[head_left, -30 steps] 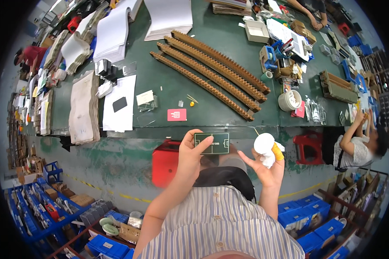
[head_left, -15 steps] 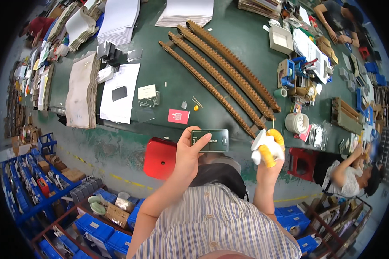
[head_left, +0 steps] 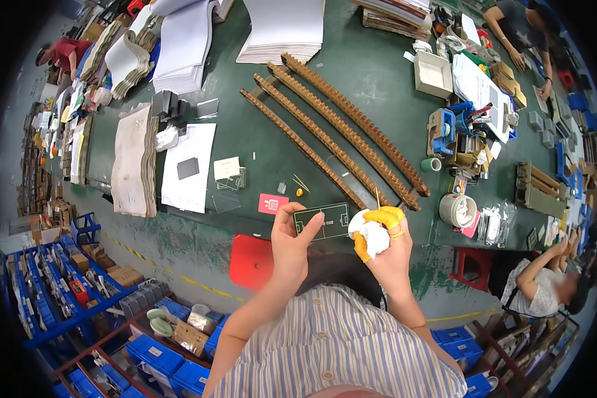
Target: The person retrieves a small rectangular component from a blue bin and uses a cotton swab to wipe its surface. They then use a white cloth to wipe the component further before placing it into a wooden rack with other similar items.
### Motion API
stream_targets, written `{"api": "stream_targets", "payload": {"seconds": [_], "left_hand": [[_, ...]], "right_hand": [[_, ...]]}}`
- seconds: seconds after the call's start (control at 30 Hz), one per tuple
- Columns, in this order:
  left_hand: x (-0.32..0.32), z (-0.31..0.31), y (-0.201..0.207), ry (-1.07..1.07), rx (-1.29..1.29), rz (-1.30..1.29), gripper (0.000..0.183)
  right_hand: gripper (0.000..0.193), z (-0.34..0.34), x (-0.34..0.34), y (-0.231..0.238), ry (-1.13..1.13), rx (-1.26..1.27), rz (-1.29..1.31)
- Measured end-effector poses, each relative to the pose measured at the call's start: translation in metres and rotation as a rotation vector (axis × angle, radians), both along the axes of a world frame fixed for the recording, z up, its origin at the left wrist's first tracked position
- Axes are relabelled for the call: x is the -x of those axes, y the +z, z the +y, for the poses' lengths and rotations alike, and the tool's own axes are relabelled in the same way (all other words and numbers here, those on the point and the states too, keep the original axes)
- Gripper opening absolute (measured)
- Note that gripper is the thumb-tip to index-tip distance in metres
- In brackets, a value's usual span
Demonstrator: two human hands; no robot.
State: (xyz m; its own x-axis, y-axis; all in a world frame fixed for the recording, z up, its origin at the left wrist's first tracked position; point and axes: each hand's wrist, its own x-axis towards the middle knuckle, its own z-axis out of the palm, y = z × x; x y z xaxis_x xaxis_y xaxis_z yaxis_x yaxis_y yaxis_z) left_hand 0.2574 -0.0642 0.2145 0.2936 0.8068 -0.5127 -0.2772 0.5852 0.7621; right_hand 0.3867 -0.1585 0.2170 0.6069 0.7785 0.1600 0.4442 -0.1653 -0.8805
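Observation:
My left hand (head_left: 289, 245) grips a dark green card (head_left: 331, 227) by its left end, thumb on top. White lines on the card form a playing field. Close to the card's right end, my right hand (head_left: 393, 255) wears yellow finger covers and is closed on a bunched white cloth (head_left: 377, 240). A thin wooden stick (head_left: 378, 196) pokes up from those fingers. On the table ahead lie a pink card (head_left: 272, 203), a small yellow piece (head_left: 300, 192) and several thin sticks (head_left: 301, 182).
Long notched wooden racks (head_left: 341, 123) cross the green table (head_left: 371, 79). To the left are a white sheet (head_left: 189, 179) and grey-edged boards (head_left: 134, 159); at right, a white tub (head_left: 458, 210) and a blue tape dispenser (head_left: 441, 131). A red stool (head_left: 249, 259) stands below the table edge. Other people work nearby.
My right hand has moved left with the white cloth, up to the card's right end. The card has tilted slightly in my left hand. The whole view has shifted a little.

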Motion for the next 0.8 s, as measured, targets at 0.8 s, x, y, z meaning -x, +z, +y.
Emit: {"api": "stream_targets", "payload": {"seconds": [0.8], "left_hand": [[-0.026,0.03,-0.009,-0.303,0.03,0.005,0.046]], "right_hand": [[0.034,-0.005,-0.058,-0.015,-0.171,-0.445,1.294]]}}
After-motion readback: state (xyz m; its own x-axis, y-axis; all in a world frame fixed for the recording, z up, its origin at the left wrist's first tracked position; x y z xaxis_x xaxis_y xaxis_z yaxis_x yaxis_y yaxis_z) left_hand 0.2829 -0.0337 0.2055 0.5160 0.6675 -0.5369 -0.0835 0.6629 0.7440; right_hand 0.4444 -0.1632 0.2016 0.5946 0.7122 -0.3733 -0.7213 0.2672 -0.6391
